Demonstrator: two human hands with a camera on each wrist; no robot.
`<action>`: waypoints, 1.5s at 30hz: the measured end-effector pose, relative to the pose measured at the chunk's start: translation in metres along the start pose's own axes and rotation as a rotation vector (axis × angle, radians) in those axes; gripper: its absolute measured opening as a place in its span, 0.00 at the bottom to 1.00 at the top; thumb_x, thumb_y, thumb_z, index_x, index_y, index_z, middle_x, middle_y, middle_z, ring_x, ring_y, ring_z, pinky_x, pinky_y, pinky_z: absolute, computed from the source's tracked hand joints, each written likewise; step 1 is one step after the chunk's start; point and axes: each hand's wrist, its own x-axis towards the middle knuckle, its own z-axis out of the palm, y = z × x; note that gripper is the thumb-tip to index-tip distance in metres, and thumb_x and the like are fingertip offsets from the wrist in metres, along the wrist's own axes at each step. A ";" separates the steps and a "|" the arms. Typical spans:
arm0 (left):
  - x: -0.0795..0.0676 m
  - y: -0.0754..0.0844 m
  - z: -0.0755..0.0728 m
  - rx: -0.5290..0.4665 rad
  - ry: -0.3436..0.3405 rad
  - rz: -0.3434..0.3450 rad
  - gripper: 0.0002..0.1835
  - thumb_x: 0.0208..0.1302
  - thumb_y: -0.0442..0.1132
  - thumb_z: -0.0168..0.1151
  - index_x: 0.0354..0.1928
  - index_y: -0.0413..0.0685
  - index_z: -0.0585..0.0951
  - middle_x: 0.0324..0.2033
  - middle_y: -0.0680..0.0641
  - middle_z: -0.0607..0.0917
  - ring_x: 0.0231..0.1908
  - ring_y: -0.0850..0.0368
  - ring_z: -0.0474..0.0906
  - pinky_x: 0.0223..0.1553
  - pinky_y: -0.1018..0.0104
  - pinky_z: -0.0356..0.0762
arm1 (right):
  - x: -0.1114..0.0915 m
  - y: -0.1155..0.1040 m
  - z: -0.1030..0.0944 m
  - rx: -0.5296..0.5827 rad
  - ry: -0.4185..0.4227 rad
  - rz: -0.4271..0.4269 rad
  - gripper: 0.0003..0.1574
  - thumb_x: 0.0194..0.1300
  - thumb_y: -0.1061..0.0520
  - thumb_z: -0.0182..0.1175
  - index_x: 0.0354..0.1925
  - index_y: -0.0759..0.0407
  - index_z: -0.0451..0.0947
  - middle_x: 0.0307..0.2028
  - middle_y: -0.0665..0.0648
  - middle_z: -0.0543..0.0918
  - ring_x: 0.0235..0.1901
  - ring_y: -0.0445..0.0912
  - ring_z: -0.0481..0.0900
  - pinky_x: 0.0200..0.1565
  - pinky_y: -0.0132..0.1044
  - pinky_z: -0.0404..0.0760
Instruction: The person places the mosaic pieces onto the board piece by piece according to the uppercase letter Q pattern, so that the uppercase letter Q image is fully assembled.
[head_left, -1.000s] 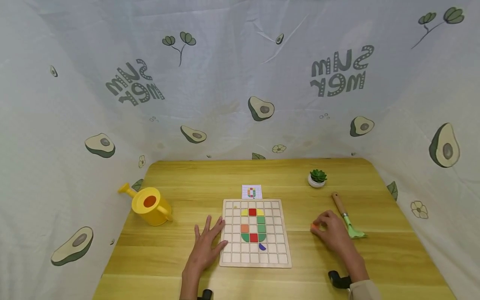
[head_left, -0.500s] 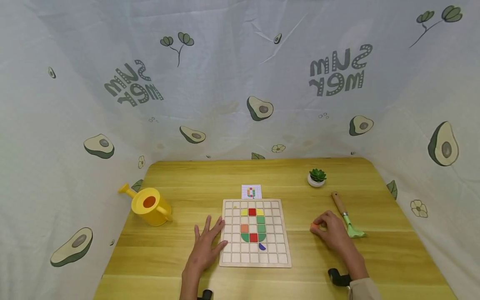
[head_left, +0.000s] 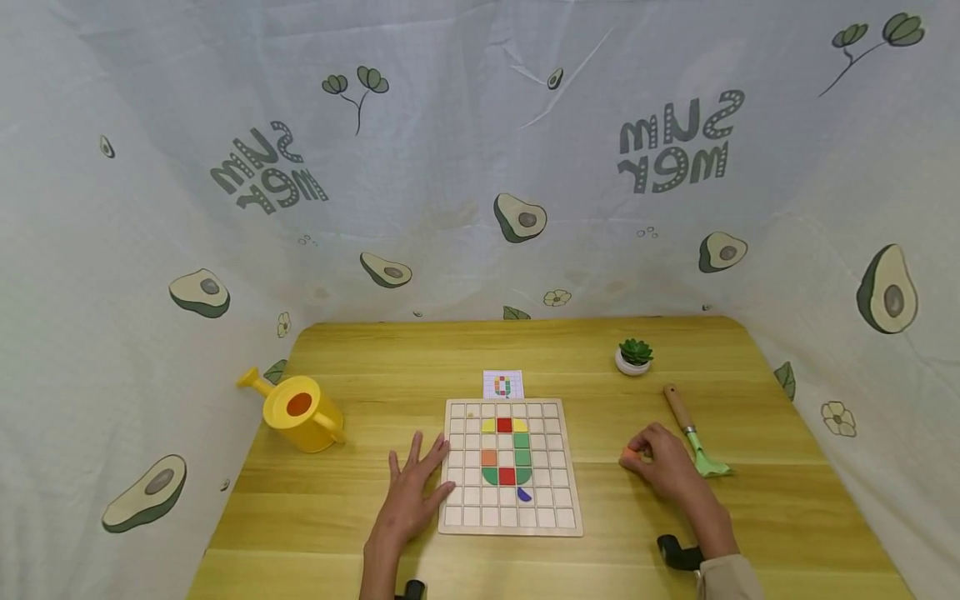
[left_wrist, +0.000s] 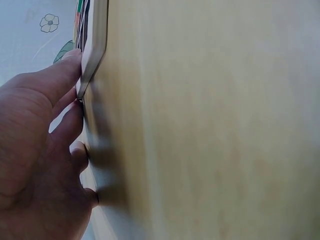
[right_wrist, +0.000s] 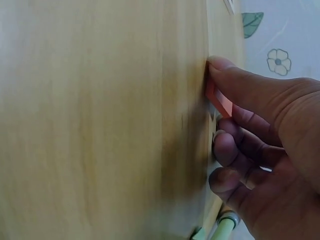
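Observation:
A wooden grid board (head_left: 465, 517) lies mid-table with red, yellow, green and orange tiles forming a ring in its cells. A blue piece (head_left: 524, 494) sits below the ring, toward the board's lower right. My left hand (head_left: 408, 496) is spread flat on the table, with thumb and fingertips at the board's left edge. To the right of the board, my right hand (head_left: 663, 462) pinches an orange square tile (right_wrist: 222, 101) between thumb and fingers, close to the tabletop. In the right wrist view the tile stands tilted on edge, partly covered by the thumb.
A card with a small coloured pattern (head_left: 502, 384) lies at the board's far edge. On the left stands a yellow watering can (head_left: 302, 414). A potted succulent (head_left: 634, 357) and a green trowel with wooden handle (head_left: 693, 433) are at the right, the trowel just beyond my right hand.

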 end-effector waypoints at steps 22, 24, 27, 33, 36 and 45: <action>-0.001 -0.001 0.002 0.009 -0.011 -0.009 0.35 0.73 0.42 0.71 0.78 0.45 0.73 0.81 0.47 0.68 0.85 0.35 0.45 0.80 0.26 0.23 | -0.007 0.001 0.001 0.112 0.119 0.047 0.06 0.64 0.62 0.78 0.36 0.62 0.89 0.32 0.53 0.90 0.29 0.40 0.82 0.31 0.30 0.82; -0.001 -0.002 0.002 0.007 -0.006 -0.006 0.35 0.73 0.41 0.71 0.78 0.45 0.73 0.80 0.47 0.68 0.85 0.35 0.45 0.80 0.26 0.23 | -0.007 0.002 0.002 0.133 0.135 0.038 0.04 0.65 0.62 0.77 0.37 0.63 0.90 0.33 0.55 0.91 0.30 0.39 0.83 0.32 0.29 0.83; -0.001 -0.002 0.001 0.002 -0.004 -0.003 0.34 0.73 0.41 0.71 0.78 0.45 0.73 0.80 0.46 0.68 0.85 0.34 0.45 0.80 0.25 0.23 | -0.008 0.003 0.002 0.160 0.180 0.027 0.04 0.66 0.64 0.76 0.38 0.65 0.91 0.34 0.57 0.92 0.31 0.37 0.84 0.33 0.27 0.84; 0.001 -0.002 0.002 0.005 -0.014 -0.015 0.35 0.73 0.42 0.71 0.79 0.46 0.73 0.81 0.48 0.68 0.85 0.35 0.45 0.80 0.26 0.24 | -0.008 -0.002 0.001 0.183 0.208 0.070 0.05 0.70 0.64 0.73 0.42 0.66 0.92 0.38 0.60 0.93 0.33 0.33 0.82 0.35 0.25 0.82; 0.001 -0.001 0.001 0.006 -0.015 -0.021 0.35 0.73 0.42 0.71 0.79 0.46 0.73 0.81 0.48 0.68 0.85 0.36 0.45 0.80 0.26 0.24 | -0.006 -0.008 0.000 0.214 0.177 0.084 0.07 0.72 0.64 0.71 0.45 0.67 0.92 0.37 0.60 0.92 0.31 0.34 0.80 0.33 0.26 0.81; 0.000 0.001 -0.001 0.008 -0.010 -0.008 0.34 0.73 0.41 0.70 0.78 0.44 0.73 0.80 0.47 0.68 0.85 0.35 0.45 0.80 0.26 0.24 | 0.007 -0.034 0.000 0.308 0.165 -0.028 0.06 0.71 0.67 0.70 0.43 0.68 0.92 0.30 0.56 0.90 0.25 0.40 0.82 0.28 0.29 0.81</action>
